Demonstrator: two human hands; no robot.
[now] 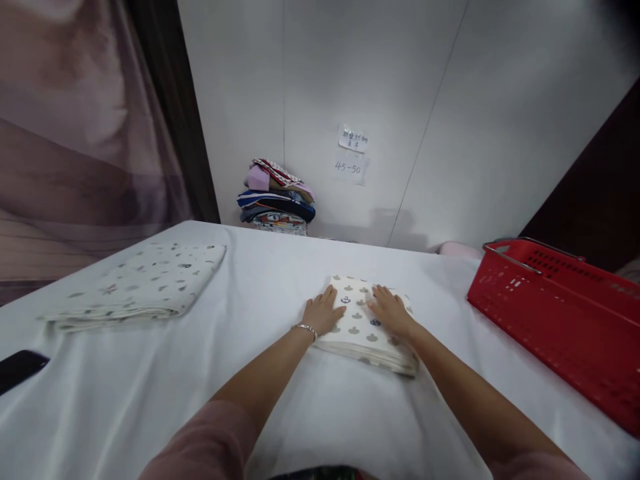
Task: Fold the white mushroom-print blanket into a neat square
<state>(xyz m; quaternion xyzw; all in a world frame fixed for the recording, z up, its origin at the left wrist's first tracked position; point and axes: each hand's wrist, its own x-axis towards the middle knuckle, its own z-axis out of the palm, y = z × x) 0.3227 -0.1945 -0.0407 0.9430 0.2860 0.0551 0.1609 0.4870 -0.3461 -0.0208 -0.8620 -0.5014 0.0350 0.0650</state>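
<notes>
A folded white cloth (357, 310) with grey and dark blue printed motifs lies on the white-covered table (260, 280) in front of me. Its layered, folded edge faces my body. My left hand (323, 312) rests on the cloth's left side, fingers stretched out, with a bracelet at the wrist. On the right part of the same cloth my right hand (393, 312) lies flat, its fingers extended. Both palms press on the top layer and neither hand grips anything. Part of the print is hidden beneath the hands.
Another folded white cloth (155, 280) with small prints lies at the left. A dark phone-like object (20, 370) sits at the left edge. To the right stands a red plastic basket (555, 320) with metal handles. Several folded fabrics (277, 200) are stacked against the wall behind the table.
</notes>
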